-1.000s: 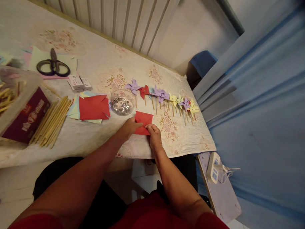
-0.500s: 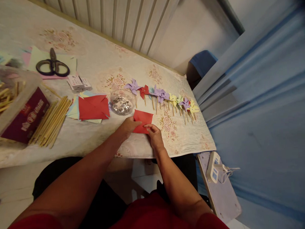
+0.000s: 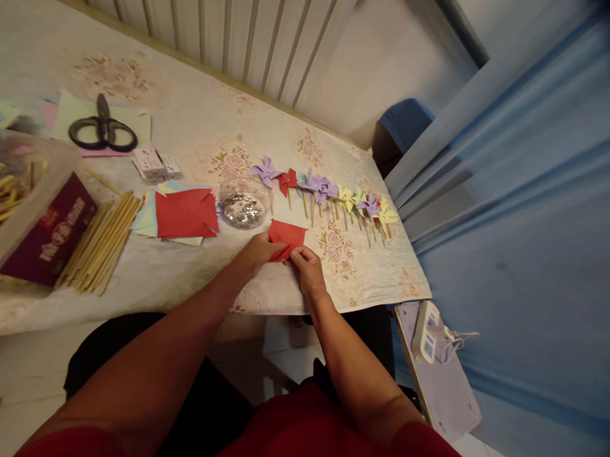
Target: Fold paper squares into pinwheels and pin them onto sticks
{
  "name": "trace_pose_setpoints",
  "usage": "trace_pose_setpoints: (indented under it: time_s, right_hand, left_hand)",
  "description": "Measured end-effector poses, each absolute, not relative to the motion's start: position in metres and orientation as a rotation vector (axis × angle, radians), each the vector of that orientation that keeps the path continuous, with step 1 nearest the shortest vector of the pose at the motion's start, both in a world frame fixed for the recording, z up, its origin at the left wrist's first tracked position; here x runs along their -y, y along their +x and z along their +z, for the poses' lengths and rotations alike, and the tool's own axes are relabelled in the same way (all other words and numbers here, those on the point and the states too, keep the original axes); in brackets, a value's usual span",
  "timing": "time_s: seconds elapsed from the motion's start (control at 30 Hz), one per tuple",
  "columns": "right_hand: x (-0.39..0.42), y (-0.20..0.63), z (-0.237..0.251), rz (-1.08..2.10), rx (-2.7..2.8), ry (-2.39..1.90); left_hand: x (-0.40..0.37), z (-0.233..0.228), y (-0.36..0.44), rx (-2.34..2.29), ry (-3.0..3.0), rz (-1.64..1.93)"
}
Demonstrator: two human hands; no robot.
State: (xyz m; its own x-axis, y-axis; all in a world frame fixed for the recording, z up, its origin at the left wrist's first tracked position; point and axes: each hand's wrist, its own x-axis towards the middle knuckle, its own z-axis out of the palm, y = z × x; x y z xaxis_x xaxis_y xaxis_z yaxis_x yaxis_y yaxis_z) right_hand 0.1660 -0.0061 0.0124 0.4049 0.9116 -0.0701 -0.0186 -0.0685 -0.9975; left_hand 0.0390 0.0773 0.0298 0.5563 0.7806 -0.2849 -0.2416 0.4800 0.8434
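A small red paper square (image 3: 286,234) lies near the front edge of the table (image 3: 191,126). My left hand (image 3: 256,251) pinches its left side. My right hand (image 3: 307,272) grips its near right corner, which is lifted and folded toward the middle. Just beyond the paper stands a clear bowl of silver pins (image 3: 242,208). A row of finished paper pinwheels (image 3: 324,191) on wooden sticks lies to the right of the bowl.
A stack of cut coloured squares with red on top (image 3: 184,214) lies left of the bowl. A bundle of wooden sticks (image 3: 102,239), a maroon box (image 3: 47,231), black scissors (image 3: 101,129) and small white packets (image 3: 155,164) sit farther left. A power strip (image 3: 429,334) rests on a stool at right.
My right hand has pulled the near corner of the red paper up and inward, so less of the sheet shows. My left hand has stayed on its left side.
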Motion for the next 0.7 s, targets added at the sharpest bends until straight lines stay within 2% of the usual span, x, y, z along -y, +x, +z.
trace_pose_setpoints:
  time_s: [0.7]
  right_hand:
    - [0.0001,0.1682,0.0043,0.844,0.871,-1.576]
  left_hand:
    - [-0.0748,0.0321,0.0381,-0.748,0.945,0.683]
